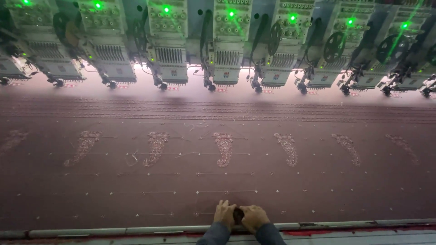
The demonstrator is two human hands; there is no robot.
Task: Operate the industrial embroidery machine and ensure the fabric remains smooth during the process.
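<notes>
My left hand (pixel 224 213) and my right hand (pixel 253 217) are pressed together on the near edge of a wide maroon fabric (pixel 190 181). Both have their fingers curled around a small dark object (pixel 237 214) between them; I cannot tell what it is. The fabric is stretched flat and carries a row of pale embroidered paisley motifs (pixel 224 148) with thin stitched lines and small dots. My sleeves are grey-blue and come in from the bottom edge.
A row of several embroidery machine heads (pixel 227 59) with green lights (pixel 231 14) runs along the far side of the fabric. A grey metal rail (pixel 113 230) with a red strip borders the near edge.
</notes>
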